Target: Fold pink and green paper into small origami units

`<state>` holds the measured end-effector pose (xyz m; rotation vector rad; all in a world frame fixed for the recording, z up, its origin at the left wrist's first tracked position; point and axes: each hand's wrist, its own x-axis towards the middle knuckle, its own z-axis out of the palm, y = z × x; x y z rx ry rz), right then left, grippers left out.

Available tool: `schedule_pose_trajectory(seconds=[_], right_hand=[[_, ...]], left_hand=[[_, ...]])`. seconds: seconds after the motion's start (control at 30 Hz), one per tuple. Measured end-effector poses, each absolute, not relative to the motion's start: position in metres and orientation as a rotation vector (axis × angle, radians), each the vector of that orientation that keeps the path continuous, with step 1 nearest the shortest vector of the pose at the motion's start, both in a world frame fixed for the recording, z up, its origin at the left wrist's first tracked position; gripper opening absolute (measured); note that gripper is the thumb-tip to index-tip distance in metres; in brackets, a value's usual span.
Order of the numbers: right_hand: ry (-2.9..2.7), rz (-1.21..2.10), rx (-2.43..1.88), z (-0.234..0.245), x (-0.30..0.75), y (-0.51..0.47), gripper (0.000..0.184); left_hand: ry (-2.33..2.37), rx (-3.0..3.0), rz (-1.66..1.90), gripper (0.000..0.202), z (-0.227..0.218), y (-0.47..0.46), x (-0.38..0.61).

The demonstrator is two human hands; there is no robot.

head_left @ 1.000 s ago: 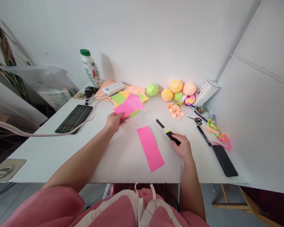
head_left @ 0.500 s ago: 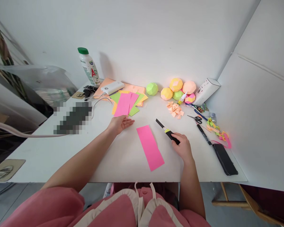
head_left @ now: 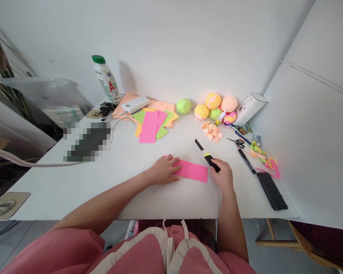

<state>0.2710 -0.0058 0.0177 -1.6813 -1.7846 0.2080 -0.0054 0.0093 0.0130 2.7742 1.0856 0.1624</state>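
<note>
White walls [head_left: 160,45] stand behind and to the right of a white tabletop [head_left: 57,182], with a person in pink seated or standing at its near edge. At the middle, the fingers of the left hand [head_left: 164,170] lie extended and slightly parted over the left end of a pink paper strip [head_left: 194,172], palm down, gripping nothing; that light pressure probably stops the strip from slipping on the smooth surface. The strip rests flat, lengthwise from left to right, in front of the person.

Just beyond its right end, the right hand [head_left: 223,175] has its fingers curled around the black handle of a utility knife [head_left: 210,160]. The blade points away and to the left, which seems to keep its edge off the other hand; whether it touches the tabletop, I cannot tell.

Farther out, another pink strip [head_left: 148,127] tops a fan of coloured papers, perhaps left loose for easy picking. Peach paper scraps [head_left: 212,132] sit heaped near faceted paper balls [head_left: 213,101], out of the hands' way. Scissors [head_left: 239,143] and a black marker [head_left: 246,161] lie along the right, apparently for easy reach.
</note>
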Motion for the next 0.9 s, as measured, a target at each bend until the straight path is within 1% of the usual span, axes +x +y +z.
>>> schedule_pose_trajectory(seconds=[0.07, 0.13, 0.3, 0.37, 0.5, 0.57, 0.7, 0.8, 0.9], right_hand=[[-1.775, 0.194, -1.671, 0.016, 0.271, -0.006, 0.031], [-1.768, 0.181, -1.657, 0.015, 0.272, -0.006, 0.031], [-1.778, 0.201, -1.658, 0.015, 0.270, -0.006, 0.030], [-1.786, 0.218, -1.671, 0.017, 0.269, -0.006, 0.031], [-1.818, 0.269, -1.663, 0.021, 0.268, -0.005, 0.031], [-1.869, 0.324, -1.586, 0.024, 0.270, -0.009, 0.030], [-2.007, 0.453, -1.406, 0.029, 0.282, -0.042, 0.028], [-2.082, 0.528, -1.427, 0.028, 0.297, -0.084, 0.029], [-2.105, 0.497, -1.495, 0.028, 0.312, -0.123, 0.029]], left_hand=[[1.237, 2.734, 0.083, 0.042, 0.013, 0.008, -0.003], [1.294, 2.700, 0.071, 0.038, 0.012, 0.009, -0.001], [1.273, 2.710, 0.232, 0.024, 0.004, 0.012, -0.001], [1.230, 2.711, 0.326, 0.022, 0.000, 0.014, -0.002], [1.110, 2.674, 0.388, 0.036, -0.006, 0.019, -0.008], [1.091, 2.654, 0.363, 0.041, -0.007, 0.020, -0.010], [1.084, 2.665, 0.331, 0.057, -0.008, 0.019, -0.010], [1.054, 2.695, 0.356, 0.056, -0.010, 0.018, -0.009], [1.041, 2.709, 0.360, 0.052, -0.012, 0.018, -0.008]])
